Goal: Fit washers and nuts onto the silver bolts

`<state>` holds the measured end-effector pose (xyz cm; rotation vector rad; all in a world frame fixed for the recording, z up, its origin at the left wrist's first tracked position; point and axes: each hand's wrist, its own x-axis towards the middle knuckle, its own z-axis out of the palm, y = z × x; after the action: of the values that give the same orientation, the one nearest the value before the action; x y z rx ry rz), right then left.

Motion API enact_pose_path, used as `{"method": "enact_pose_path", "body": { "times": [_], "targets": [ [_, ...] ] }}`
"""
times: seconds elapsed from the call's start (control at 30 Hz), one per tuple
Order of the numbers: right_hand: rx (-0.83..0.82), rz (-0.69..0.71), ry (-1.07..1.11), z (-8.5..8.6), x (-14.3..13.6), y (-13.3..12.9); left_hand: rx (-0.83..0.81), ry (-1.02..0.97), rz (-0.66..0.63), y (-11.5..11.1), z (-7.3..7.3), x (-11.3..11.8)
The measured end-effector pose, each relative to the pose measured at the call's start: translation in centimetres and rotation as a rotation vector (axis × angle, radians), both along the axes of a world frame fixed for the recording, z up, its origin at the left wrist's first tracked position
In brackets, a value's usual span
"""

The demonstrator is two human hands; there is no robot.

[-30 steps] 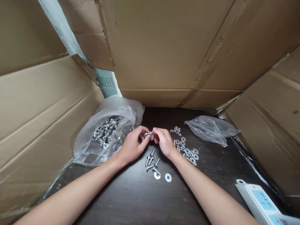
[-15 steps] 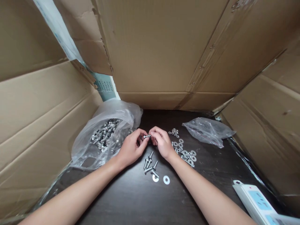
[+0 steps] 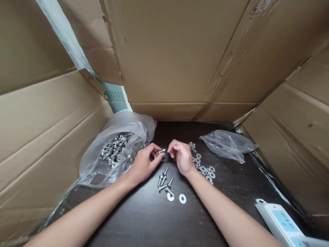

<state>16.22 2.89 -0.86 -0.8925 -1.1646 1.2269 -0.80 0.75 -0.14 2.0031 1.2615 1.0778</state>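
Note:
A small metal bolt [image 3: 161, 151] is pinched between the thumb and fingers of my left hand [image 3: 147, 161]. Just right of it, apart from the bolt, is my right hand [image 3: 181, 157], its fingers curled together; whether anything is between them is hidden. Several loose bolts [image 3: 163, 180] lie on the dark table [image 3: 144, 219] below the hands, beside two flat washers [image 3: 182, 198]. Behind my right wrist is a spread of washers [image 3: 211, 169] with some bolts among them, and small nuts [image 3: 192, 145] lie farther back.
An open plastic bag [image 3: 89, 164] full of bolts stands at the left. A flattened clear bag [image 3: 227, 142] lies at the back right. A white power strip [image 3: 282, 219] is at the front right. Cardboard walls [image 3: 174, 51] enclose the table.
My right hand has come away from the bolt and moved slightly to the right. The bolt stays in my left hand, its outer end now uncovered.

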Motion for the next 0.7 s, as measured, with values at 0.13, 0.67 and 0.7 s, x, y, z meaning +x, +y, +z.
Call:
{"method": "enact_pose_path", "body": {
  "times": [0.13,0.67,0.7],
  "targets": [
    [-0.078,0.013,-0.037,-0.06,-0.13,0.04,-0.005,-0.008,-0.025,-0.07,0.07,0.01],
    [-0.068,0.016,-0.120,0.27,-0.28,-0.04,-0.008,-0.017,-0.048,-0.16,0.12,0.01],
    [-0.065,0.013,-0.132,0.32,-0.29,-0.06,-0.005,-0.018,-0.047,-0.16,0.16,0.02]
  ]
}}
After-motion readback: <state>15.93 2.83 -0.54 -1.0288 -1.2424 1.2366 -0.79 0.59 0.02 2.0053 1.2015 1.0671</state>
